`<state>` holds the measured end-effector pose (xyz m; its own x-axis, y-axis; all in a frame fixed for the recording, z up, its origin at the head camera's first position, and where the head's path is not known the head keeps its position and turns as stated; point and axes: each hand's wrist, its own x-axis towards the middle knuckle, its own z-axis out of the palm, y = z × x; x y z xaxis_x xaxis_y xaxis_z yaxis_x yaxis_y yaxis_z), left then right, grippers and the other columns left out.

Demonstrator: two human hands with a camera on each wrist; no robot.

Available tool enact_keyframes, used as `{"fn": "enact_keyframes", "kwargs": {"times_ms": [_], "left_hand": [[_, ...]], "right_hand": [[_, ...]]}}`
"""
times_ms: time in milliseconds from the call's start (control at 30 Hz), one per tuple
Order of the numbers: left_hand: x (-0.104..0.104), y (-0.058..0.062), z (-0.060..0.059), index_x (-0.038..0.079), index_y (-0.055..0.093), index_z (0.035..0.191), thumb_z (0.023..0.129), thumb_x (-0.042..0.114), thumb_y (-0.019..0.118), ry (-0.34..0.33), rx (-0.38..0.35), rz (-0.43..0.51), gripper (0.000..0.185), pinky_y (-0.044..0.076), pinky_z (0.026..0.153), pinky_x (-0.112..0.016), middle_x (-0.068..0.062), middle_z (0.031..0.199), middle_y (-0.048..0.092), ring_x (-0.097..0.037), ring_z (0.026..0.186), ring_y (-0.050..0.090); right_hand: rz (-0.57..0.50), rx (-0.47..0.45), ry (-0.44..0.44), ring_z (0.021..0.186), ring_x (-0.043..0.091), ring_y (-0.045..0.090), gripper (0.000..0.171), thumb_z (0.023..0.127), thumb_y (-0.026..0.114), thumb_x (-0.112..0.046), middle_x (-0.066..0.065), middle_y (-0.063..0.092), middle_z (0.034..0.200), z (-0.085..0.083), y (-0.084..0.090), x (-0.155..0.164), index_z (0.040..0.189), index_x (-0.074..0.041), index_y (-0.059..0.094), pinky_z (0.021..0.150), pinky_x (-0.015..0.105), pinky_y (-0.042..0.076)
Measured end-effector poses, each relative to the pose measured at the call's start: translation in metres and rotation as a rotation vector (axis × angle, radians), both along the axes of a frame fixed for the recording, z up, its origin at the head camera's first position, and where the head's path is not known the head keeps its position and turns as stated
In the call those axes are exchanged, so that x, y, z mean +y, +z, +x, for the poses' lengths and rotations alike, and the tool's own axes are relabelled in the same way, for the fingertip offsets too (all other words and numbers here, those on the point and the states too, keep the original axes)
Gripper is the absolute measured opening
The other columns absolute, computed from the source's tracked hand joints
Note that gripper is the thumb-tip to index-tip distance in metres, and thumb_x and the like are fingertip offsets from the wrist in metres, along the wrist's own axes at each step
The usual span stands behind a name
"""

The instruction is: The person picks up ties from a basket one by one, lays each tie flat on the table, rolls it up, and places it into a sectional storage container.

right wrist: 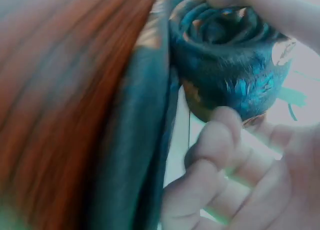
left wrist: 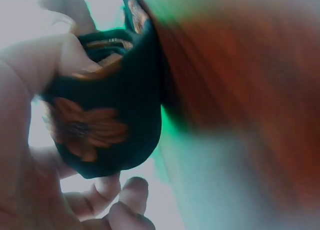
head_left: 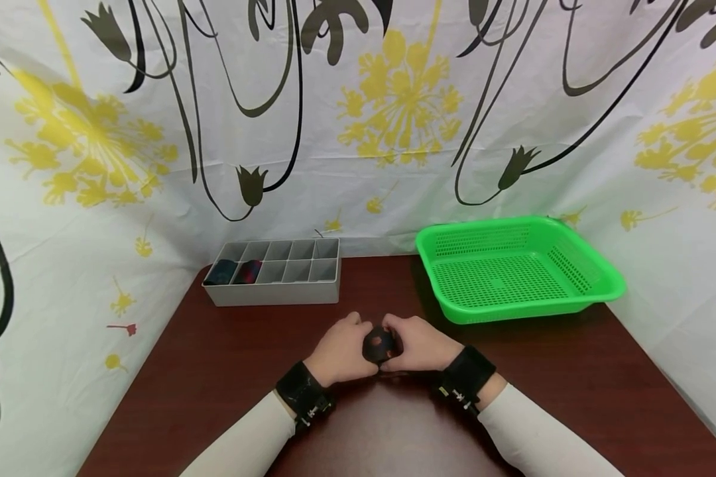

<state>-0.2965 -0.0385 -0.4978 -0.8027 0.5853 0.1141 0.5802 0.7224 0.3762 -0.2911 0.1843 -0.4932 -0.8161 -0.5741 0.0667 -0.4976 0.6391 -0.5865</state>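
A dark necktie [head_left: 378,344] with orange flowers is wound into a thick roll just above the table, between both hands in the head view. My left hand [head_left: 341,351] holds one end of the roll, its thumb pressed into the coiled layers in the left wrist view. My right hand [head_left: 422,344] grips the opposite end, where the spiral of the coiled tie [right wrist: 227,85] shows in the right wrist view. A loose length of dark fabric [right wrist: 127,140] trails from the roll close to the wood there. Some fingertips are hidden behind the roll in the head view.
At the back left stands a grey divided organizer [head_left: 274,295]; two of its front-left compartments hold a dark blue roll [head_left: 221,272] and a red-and-blue roll [head_left: 248,271]. A green plastic basket [head_left: 513,311] sits at the back right. Patterned white cloth [head_left: 310,146] surrounds the brown table [head_left: 173,377].
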Motion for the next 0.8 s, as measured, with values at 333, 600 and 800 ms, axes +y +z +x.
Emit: {"fn": "enact_keyframes", "kwargs": {"times_ms": [333,600,800], "left_hand": [[-0.0002,-0.0053,-0.0032,0.021,0.063,0.106,0.078,0.034,0.091,-0.052,-0.09,0.088,0.043,0.053,0.079,-0.023,0.008,0.095,0.062,-0.005,0.086,0.06],[0.0017,-0.0012,-0.0016,0.015,0.063,0.112,0.076,0.034,0.092,-0.014,-0.101,0.072,0.05,0.054,0.076,-0.024,0.004,0.097,0.063,-0.007,0.085,0.061],[0.0,-0.0032,-0.0041,0.016,0.062,0.118,0.074,0.028,0.092,-0.037,-0.155,0.105,0.055,0.053,0.08,-0.024,0.005,0.104,0.064,-0.008,0.092,0.061]], "right_hand": [[0.056,0.04,-0.063,0.073,0.001,0.062,0.04,0.073,0.094,-0.03,-0.013,0.067,0.083,0.0029,-0.0046,-0.0033,0.096,-0.024,0.062,0.07,0.024,0.054],[0.031,0.074,-0.018,0.068,0.002,0.059,0.039,0.073,0.091,-0.023,-0.013,0.064,0.079,0.0014,0.0011,-0.0017,0.096,-0.026,0.06,0.066,0.024,0.052],[0.109,0.025,-0.055,0.064,0.005,0.052,0.035,0.072,0.087,-0.015,-0.011,0.059,0.074,-0.0005,0.0001,0.0026,0.088,-0.023,0.058,0.062,0.024,0.047]]}}
